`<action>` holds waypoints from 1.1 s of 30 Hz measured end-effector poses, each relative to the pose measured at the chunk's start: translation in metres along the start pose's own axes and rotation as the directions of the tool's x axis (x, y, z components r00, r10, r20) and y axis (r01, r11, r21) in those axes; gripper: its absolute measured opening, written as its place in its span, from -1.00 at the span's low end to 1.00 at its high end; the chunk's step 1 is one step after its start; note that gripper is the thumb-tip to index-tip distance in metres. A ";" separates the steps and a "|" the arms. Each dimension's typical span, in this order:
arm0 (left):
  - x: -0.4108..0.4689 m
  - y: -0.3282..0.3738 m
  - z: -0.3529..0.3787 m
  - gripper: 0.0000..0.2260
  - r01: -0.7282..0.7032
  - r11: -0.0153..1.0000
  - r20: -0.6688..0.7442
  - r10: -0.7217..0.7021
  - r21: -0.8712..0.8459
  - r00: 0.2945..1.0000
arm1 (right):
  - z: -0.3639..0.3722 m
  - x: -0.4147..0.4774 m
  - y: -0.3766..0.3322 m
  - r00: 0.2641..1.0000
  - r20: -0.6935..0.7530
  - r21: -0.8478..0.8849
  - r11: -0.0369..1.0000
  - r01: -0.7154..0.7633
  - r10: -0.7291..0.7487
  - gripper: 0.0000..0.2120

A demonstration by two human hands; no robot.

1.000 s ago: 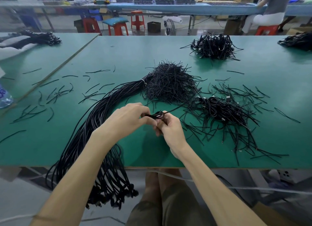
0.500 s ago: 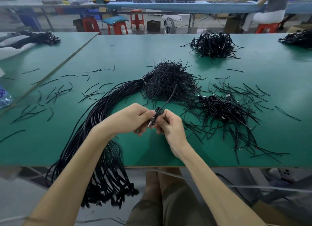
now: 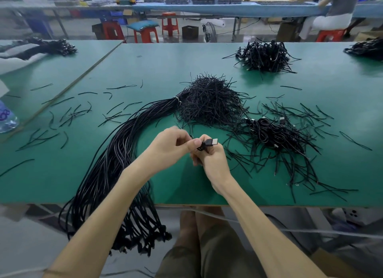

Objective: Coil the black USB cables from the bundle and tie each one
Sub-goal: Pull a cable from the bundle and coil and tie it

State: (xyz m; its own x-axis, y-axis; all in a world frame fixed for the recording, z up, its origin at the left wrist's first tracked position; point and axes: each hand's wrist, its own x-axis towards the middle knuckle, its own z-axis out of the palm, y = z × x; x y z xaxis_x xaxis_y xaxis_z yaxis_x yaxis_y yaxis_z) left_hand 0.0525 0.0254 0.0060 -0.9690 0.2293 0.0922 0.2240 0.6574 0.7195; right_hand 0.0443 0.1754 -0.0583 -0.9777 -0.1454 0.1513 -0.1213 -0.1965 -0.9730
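Note:
My left hand (image 3: 170,147) and my right hand (image 3: 209,155) meet over the green table (image 3: 310,87), both pinching one small coiled black USB cable (image 3: 204,145). Its plug (image 3: 212,142) sticks out to the right above my right fingers. Most of the coil is hidden by my fingers. A thick bundle of black USB cables (image 3: 116,153) runs from a white band at the table's middle down over the front edge to my left. A mound of black twist ties (image 3: 209,101) lies behind my hands. To my right sits a pile of coiled, tied cables (image 3: 273,134).
Loose twist ties (image 3: 68,116) are scattered left of the bundle and around the right pile. Another cable heap (image 3: 264,55) lies at the far side, and more at the far right (image 3: 366,48) and far left (image 3: 51,47). A water bottle (image 3: 7,118) stands at the left edge.
The tie's long free end that stuck up from the coil is no longer seen. The coil has turned in my hands and its plug now points right.

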 end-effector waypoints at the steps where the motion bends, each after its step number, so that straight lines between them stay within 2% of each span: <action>1: 0.001 -0.002 0.003 -0.78 -0.006 1.000 -0.068 0.008 0.030 0.998 | 0.000 0.000 0.000 1.000 -0.017 -0.008 1.000 -0.003 0.003 -0.69; 3: 0.002 -0.004 0.006 -0.74 -0.080 0.995 -0.129 0.087 0.058 0.988 | 0.000 -0.001 -0.001 0.999 -0.043 -0.021 1.000 -0.006 0.005 -0.67; 6: 0.002 -0.005 0.005 -0.55 -0.197 0.976 -0.019 0.200 0.096 0.980 | 0.001 -0.001 -0.001 0.999 -0.048 -0.015 1.000 -0.015 0.015 -0.68; 8: 0.001 -0.004 0.005 -0.54 -0.176 0.977 0.036 0.172 0.123 0.984 | 0.002 -0.002 -0.002 0.999 -0.038 -0.030 0.999 -0.011 0.010 -0.73; 11: 0.000 -0.003 0.009 -0.50 -0.150 0.946 -0.047 0.170 0.287 0.984 | 0.006 -0.003 -0.004 0.999 -0.030 0.016 1.000 -0.019 0.020 -0.78; 15: 0.002 0.003 0.016 -0.61 -0.123 0.917 -0.147 0.191 0.379 0.970 | 0.008 -0.002 -0.009 0.999 -0.037 0.087 0.996 -0.025 0.028 -0.78; 18: 0.001 0.008 0.023 -0.58 -0.020 0.892 -0.257 0.152 0.452 0.954 | 0.005 -0.003 -0.007 0.999 -0.047 0.036 0.999 -0.020 0.021 -0.74; 21: 0.004 0.012 0.026 -0.55 0.107 0.889 -0.330 0.052 0.445 0.943 | 0.002 -0.002 -0.004 0.999 -0.050 -0.039 0.999 0.000 -0.002 -0.70; 25: 0.006 0.015 0.026 -0.61 0.108 0.899 -0.329 0.042 0.424 0.943 | 0.001 -0.001 0.000 0.999 -0.038 -0.018 1.000 -0.012 0.011 -0.74; 30: 0.006 0.012 0.021 -0.73 0.125 0.912 -0.309 0.002 0.391 0.951 | -0.002 -0.001 -0.004 0.996 -0.089 0.011 0.999 -0.030 0.031 -0.91; 33: 0.002 0.007 0.015 -0.77 0.077 0.915 -0.228 0.017 0.396 0.974 | -0.004 0.000 -0.006 0.987 -0.129 -0.001 0.995 -0.096 0.095 -0.84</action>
State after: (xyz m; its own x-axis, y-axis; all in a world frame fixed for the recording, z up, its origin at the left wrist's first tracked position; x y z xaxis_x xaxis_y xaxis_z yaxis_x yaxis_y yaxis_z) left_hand 0.0533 0.0415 0.0012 -0.9634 0.0709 0.2585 0.1721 0.9032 0.3933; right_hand 0.0442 0.1803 -0.0527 -0.9987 -0.0375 0.0348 -0.0274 -0.1810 -0.9831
